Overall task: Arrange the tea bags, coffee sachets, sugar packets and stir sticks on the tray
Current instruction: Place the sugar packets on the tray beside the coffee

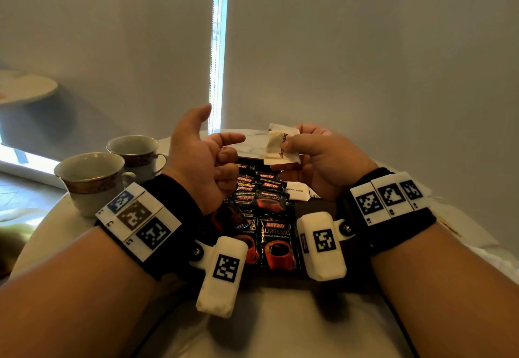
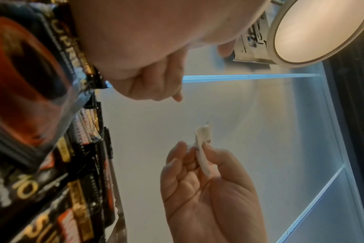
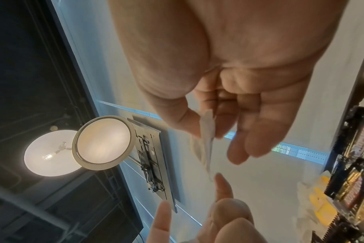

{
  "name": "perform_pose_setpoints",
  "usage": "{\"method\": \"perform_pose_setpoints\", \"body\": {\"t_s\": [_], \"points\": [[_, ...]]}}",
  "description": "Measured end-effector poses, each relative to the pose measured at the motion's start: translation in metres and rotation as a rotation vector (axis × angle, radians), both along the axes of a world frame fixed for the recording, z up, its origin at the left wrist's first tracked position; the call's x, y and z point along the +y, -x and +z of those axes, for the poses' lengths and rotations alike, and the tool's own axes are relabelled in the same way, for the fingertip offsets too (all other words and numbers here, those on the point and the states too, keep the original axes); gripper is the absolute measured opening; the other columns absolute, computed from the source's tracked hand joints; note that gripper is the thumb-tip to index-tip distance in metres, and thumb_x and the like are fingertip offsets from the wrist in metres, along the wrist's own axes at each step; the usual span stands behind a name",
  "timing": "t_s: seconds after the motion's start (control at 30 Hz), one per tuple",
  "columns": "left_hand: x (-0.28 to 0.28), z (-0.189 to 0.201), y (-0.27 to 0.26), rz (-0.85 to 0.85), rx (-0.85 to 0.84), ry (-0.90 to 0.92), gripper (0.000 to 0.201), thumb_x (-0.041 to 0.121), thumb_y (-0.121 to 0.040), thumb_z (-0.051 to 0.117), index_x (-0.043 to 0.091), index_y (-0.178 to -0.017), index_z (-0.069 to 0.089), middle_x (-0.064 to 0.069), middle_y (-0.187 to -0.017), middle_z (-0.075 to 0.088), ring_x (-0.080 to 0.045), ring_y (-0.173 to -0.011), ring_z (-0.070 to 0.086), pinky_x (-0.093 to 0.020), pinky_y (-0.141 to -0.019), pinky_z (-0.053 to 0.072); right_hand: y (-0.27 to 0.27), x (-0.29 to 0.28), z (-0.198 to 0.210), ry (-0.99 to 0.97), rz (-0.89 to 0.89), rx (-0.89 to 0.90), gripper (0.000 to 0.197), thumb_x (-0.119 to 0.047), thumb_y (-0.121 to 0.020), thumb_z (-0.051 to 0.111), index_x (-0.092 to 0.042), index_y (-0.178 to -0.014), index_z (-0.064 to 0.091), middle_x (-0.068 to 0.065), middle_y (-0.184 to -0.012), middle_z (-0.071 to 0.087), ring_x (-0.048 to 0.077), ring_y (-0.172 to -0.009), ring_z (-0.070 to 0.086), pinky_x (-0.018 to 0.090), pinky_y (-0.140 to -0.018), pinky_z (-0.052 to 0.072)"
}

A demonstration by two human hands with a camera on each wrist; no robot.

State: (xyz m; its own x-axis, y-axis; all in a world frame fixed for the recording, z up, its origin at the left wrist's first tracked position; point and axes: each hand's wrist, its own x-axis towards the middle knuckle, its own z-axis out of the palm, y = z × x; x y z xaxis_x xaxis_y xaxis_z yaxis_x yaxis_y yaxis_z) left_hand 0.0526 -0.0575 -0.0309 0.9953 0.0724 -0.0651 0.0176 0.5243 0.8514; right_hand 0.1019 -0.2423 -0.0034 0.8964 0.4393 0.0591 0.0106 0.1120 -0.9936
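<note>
Sugar step: my right hand [image 1: 314,158] pinches a sugar packet [image 1: 280,144]; left hand [image 1: 202,158] empty, loosely curled. Next: place at tray [image 1: 317,207] 2 o'clock.

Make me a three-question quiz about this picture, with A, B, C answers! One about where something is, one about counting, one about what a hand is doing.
1. Where are the teacups?
A. left of the coffee sachets
B. right of them
C. on top of them

2. How many teacups are there?
A. one
B. two
C. four

3. What is the right hand doing?
A. resting flat
B. gripping a cup
C. pinching a brown sugar packet

Answers: 1 A, the cups stand at the left; 2 B, two cups side by side; 3 C, thumb and fingers pinch the packet while the left hand holds nothing.
</note>
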Motion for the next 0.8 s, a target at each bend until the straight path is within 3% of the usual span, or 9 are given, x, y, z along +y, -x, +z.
{"method": "perform_pose_setpoints", "body": {"t_s": [0.1,0.2,0.27,0.37,0.43,0.53,0.63,0.67,0.8], "points": [[0.004,0.000,0.000,-0.006,-0.050,-0.017,0.074,0.075,-0.086,0.036,0.009,-0.111,0.060,0.004,-0.065,0.033,-0.011,-0.052,0.020,-0.025,-0.053,0.012,0.001,0.001,-0.001,0.008,0.022,-0.010,0.031,0.002,-0.095,0.052,0.000,-0.126,0.052,0.020,-0.098,0.069,0.027,-0.067,0.068,0.031,-0.052,0.056],[0.002,0.001,0.000,-0.033,-0.078,-0.128,0.072,0.073,-0.081,0.041,0.011,-0.112,0.062,0.004,-0.069,0.038,-0.012,-0.056,0.026,-0.027,-0.055,0.014,0.001,0.004,-0.002,0.033,0.025,-0.046,0.029,-0.001,-0.093,0.060,0.001,-0.122,0.056,0.017,-0.093,0.070,0.023,-0.061,0.066,0.025,-0.048,0.050],[-0.003,0.001,0.001,-0.056,-0.087,-0.231,0.070,0.067,-0.071,0.050,0.010,-0.111,0.064,0.002,-0.073,0.042,-0.016,-0.062,0.035,-0.031,-0.057,0.024,0.000,0.005,-0.005,0.035,0.032,-0.064,0.031,0.001,-0.085,0.066,-0.001,-0.115,0.060,0.018,-0.095,0.070,0.030,-0.073,0.064,0.033,-0.060,0.050],[-0.010,0.000,-0.001,-0.080,-0.136,-0.243,0.072,0.049,-0.069,0.060,0.001,-0.124,0.061,-0.007,-0.090,0.053,-0.025,-0.082,0.044,-0.038,-0.071,0.035,0.001,0.006,-0.007,0.038,0.044,-0.078,0.032,0.011,-0.084,0.061,-0.001,-0.113,0.062,0.021,-0.106,0.067,0.040,-0.095,0.060,0.041,-0.075,0.052],[-0.016,-0.001,0.001,-0.092,-0.143,-0.257,0.046,0.035,-0.082,0.062,0.005,-0.118,0.061,-0.007,-0.091,0.057,-0.018,-0.073,0.049,-0.030,-0.061,0.038,0.002,0.006,-0.006,0.038,0.049,-0.095,0.030,0.015,-0.084,0.058,-0.002,-0.109,0.063,0.021,-0.105,0.066,0.038,-0.094,0.064,0.041,-0.076,0.056],[-0.019,-0.001,0.000,-0.043,-0.152,-0.252,0.011,0.011,-0.097,0.058,0.007,-0.105,0.064,-0.010,-0.084,0.067,-0.016,-0.063,0.057,-0.025,-0.052,0.044,0.002,0.006,-0.003,0.008,0.017,-0.096,0.025,0.015,-0.085,0.060,-0.003,-0.101,0.062,0.017,-0.094,0.067,0.030,-0.081,0.068,0.039,-0.069,0.059],[-0.019,-0.001,-0.002,0.015,-0.167,-0.202,0.006,0.004,-0.095,0.061,0.010,-0.097,0.062,-0.011,-0.082,0.070,-0.017,-0.060,0.061,-0.026,-0.055,0.048,0.002,0.005,-0.001,0.017,-0.022,-0.081,0.016,0.007,-0.087,0.063,-0.004,-0.099,0.060,0.013,-0.081,0.069,0.020,-0.061,0.067,0.025,-0.043,0.051],[-0.019,-0.001,-0.003,0.025,-0.170,-0.194,0.007,0.004,-0.095,0.061,0.010,-0.097,0.061,-0.011,-0.081,0.071,-0.017,-0.060,0.062,-0.027,-0.056,0.049,0.002,0.003,-0.001,0.042,-0.036,-0.084,0.013,0.003,-0.088,0.064,-0.004,-0.098,0.060,0.011,-0.077,0.069,0.017,-0.057,0.065,0.022,-0.040,0.046],[-0.018,-0.002,-0.005,0.006,-0.149,-0.153,0.003,0.013,-0.097,0.062,0.012,-0.095,0.062,-0.010,-0.082,0.071,-0.017,-0.060,0.063,-0.025,-0.050,0.051,-0.004,-0.005,0.002,0.099,-0.084,-0.092,0.005,-0.004,-0.090,0.064,-0.006,-0.091,0.060,0.011,-0.077,0.071,0.019,-0.064,0.066,0.025,-0.049,0.044]]}}
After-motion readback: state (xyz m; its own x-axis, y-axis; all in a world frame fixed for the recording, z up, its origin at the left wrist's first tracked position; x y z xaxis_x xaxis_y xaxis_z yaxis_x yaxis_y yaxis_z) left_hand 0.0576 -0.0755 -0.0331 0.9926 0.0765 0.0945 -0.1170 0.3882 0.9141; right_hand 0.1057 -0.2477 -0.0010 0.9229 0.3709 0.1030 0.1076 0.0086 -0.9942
